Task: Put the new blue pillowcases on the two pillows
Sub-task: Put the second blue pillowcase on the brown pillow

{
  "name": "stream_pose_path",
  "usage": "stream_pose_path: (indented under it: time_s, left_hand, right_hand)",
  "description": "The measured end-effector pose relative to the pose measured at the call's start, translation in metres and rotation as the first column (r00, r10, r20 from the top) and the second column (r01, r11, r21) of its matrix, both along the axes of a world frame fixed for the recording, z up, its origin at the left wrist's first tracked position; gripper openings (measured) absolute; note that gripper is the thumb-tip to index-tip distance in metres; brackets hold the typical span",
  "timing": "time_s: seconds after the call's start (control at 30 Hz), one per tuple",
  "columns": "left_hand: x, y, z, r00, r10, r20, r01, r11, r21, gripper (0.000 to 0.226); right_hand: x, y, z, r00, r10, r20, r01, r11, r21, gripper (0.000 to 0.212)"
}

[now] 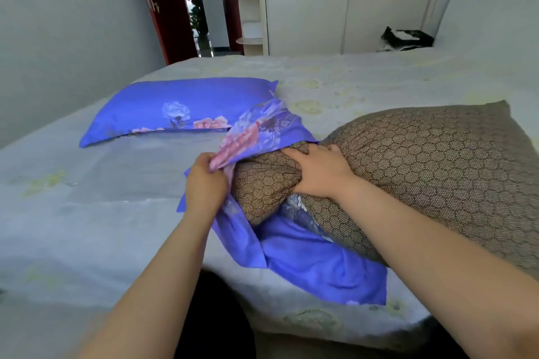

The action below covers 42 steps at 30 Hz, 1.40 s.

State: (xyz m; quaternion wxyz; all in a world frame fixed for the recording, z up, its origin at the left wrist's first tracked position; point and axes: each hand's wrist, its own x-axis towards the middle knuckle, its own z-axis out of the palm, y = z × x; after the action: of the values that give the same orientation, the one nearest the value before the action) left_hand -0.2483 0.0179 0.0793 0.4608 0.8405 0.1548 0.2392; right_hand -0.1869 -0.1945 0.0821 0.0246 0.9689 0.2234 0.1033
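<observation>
A brown pillow [431, 166] with a honeycomb mesh pattern lies on the bed at the right. Its near left corner sits in the mouth of a blue flowered pillowcase [315, 265] spread beneath it. My left hand [205, 183] pinches the upper edge of the pillowcase opening and lifts it. My right hand [318, 172] grips the bunched corner of the brown pillow at the opening. A second pillow [180, 109] wearing a blue flowered case lies flat at the far left of the bed.
The bed [87, 213] has a pale sheet with faint yellow flowers; its near edge runs across the bottom. A black and white bag [407, 38] lies at the far right. A white wardrobe [344, 17] and an open red door [163, 3] stand behind.
</observation>
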Motion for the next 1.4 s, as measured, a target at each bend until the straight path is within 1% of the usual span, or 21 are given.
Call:
stream_pose_path:
  time_s: [0.03,0.1,0.13,0.2,0.27,0.3,0.33,0.4,0.47,0.53,0.63,0.7,0.8,0.97,1.04,1.1,1.17,1.24,1.27,1.34,1.4]
  left_hand:
    - [-0.004,-0.003,-0.002,0.999,0.009,0.045,-0.003,0.992,-0.125,0.013]
    - [-0.012,-0.015,-0.008,0.998,-0.061,0.024,0.065,0.98,-0.186,0.009]
    - [-0.019,-0.02,-0.014,0.993,-0.113,-0.025,0.11,0.987,-0.116,0.015]
    - [-0.03,-0.023,-0.026,0.986,-0.13,-0.1,0.145,0.978,0.151,0.034]
    - [-0.034,-0.012,-0.034,0.998,-0.008,-0.059,0.029,0.936,0.35,0.03]
    - [-0.034,-0.003,-0.038,0.997,0.071,-0.043,-0.049,0.922,0.385,0.028]
    - [-0.033,0.005,-0.042,0.989,0.141,-0.047,-0.116,0.928,0.355,0.027]
    - [-0.028,0.02,-0.048,0.975,0.209,-0.076,-0.206,0.978,0.043,0.023]
    - [-0.025,0.022,-0.049,0.967,0.251,-0.051,-0.256,0.934,-0.248,0.023]
    - [-0.023,0.014,-0.041,0.95,0.309,0.05,-0.274,0.899,-0.342,0.021]
    - [-0.028,-0.002,-0.022,0.928,0.297,0.226,-0.221,0.925,-0.309,0.016]
    - [-0.029,-0.004,-0.018,0.932,0.265,0.246,-0.213,0.952,-0.219,0.014]
    - [-0.02,0.006,-0.024,0.954,0.262,0.148,-0.239,0.958,-0.157,0.007]
    - [-0.009,0.013,-0.022,0.942,0.299,0.154,-0.271,0.945,-0.182,0.027]
    - [-0.011,0.016,-0.025,0.938,0.327,0.116,-0.314,0.942,-0.119,0.019]
    - [-0.008,0.026,-0.038,0.936,0.349,0.04,-0.338,0.925,-0.172,0.014]
    - [0.001,0.036,-0.05,0.942,0.332,-0.049,-0.327,0.877,-0.352,0.022]
    - [0.01,0.036,-0.054,0.966,0.225,-0.129,-0.26,0.827,-0.498,0.02]
    - [0.013,0.031,-0.052,0.983,0.135,-0.125,-0.183,0.768,-0.614,0.021]
    - [0.017,0.019,-0.042,0.995,-0.081,-0.055,-0.004,0.531,-0.847,0.018]
    - [0.022,0.006,-0.034,0.976,-0.216,0.0,0.087,0.396,-0.914,0.019]
  right_hand:
    - [0.0,0.002,0.001,1.0,-0.004,0.018,0.004,1.0,-0.025,0.087]
    - [0.003,0.0,0.008,1.0,-0.027,0.005,0.027,0.999,-0.028,0.071]
    - [0.005,0.0,0.012,0.999,-0.036,-0.013,0.036,0.999,-0.009,0.063]
    - [0.006,0.0,0.017,0.999,-0.044,-0.027,0.044,0.999,0.009,0.056]
    - [0.006,0.002,0.017,0.999,-0.03,-0.018,0.03,1.0,-0.002,0.059]
    - [0.005,0.003,0.018,1.0,-0.02,-0.011,0.019,1.0,-0.014,0.061]
    - [0.004,0.003,0.019,1.0,-0.013,-0.004,0.013,1.0,-0.025,0.062]
    - [0.003,0.003,0.027,1.0,0.001,0.015,0.0,0.999,-0.052,0.063]
    - [0.004,0.003,0.037,1.0,0.011,0.025,-0.009,0.996,-0.086,0.066]
    - [0.007,0.006,0.046,1.0,-0.006,0.004,0.006,0.997,-0.073,0.069]
    - [0.012,0.012,0.069,0.996,-0.083,-0.032,0.083,0.996,-0.015,0.072]
    - [0.013,0.016,0.086,0.989,-0.136,-0.059,0.137,0.991,0.006,0.071]
    - [0.009,0.024,0.084,0.977,-0.177,-0.117,0.176,0.984,-0.021,0.067]
    - [0.003,0.024,0.056,0.974,-0.211,-0.079,0.213,0.977,0.016,0.079]
    - [0.003,0.016,0.058,0.974,-0.217,-0.07,0.22,0.974,0.045,0.079]
    - [0.002,0.012,0.059,0.979,-0.196,-0.063,0.199,0.979,0.049,0.077]
    - [-0.001,0.009,0.059,0.982,-0.178,-0.057,0.182,0.981,0.064,0.074]
    - [-0.004,0.006,0.061,0.984,-0.158,-0.076,0.165,0.981,0.097,0.07]
    - [-0.005,0.004,0.064,0.985,-0.145,-0.095,0.156,0.98,0.123,0.067]
    - [-0.005,-0.003,0.07,0.982,-0.121,-0.142,0.148,0.97,0.195,0.062]
    - [-0.006,-0.009,0.077,0.978,-0.103,-0.181,0.148,0.955,0.256,0.06]
